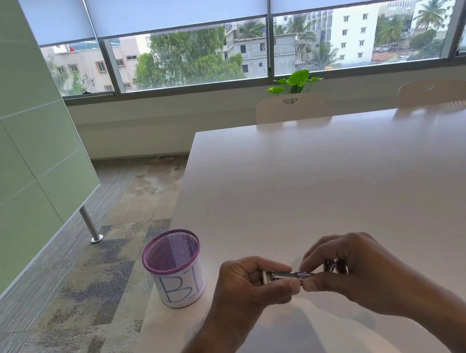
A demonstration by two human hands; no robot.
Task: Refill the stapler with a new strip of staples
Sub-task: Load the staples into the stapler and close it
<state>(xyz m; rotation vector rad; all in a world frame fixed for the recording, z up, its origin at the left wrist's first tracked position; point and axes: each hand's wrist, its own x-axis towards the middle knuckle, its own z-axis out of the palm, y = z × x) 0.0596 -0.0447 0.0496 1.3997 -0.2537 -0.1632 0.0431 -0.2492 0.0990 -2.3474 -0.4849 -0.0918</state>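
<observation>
1. Daylight from a long window with half-lowered blinds falls on a pale, glossy desk; two chairs stand at its far edge, a small green plant behind them.

2. Both of my hands are raised just above the near part of the desk, close together, and the stapler spans the gap between them. I judge it is held in the air, not laid down, so that both ends can be worked at once.

3. My left hand is closed around one end of the stapler, fingers curled over the top and thumb beneath. That looks like the steadying grip.

4. My right hand pinches the other end between thumb and forefinger, with the remaining fingers folded behind. Something small and metallic shows under those fingers; I cannot tell whether it belongs to the stapler or is the staple strip.

5. Only a short shiny metal stretch of the stapler is visible, and I cannot tell if its magazine is open or whether staples are loaded.

6. A purple mesh pen cup, wrapped in a white label with blue lettering, stands at the desk's left edge, near the left hand but apart from it. It seems empty, though its bottom is hidden.

7. My guess is that the refill is at the opening or loading step; fine alignment comes next.
</observation>
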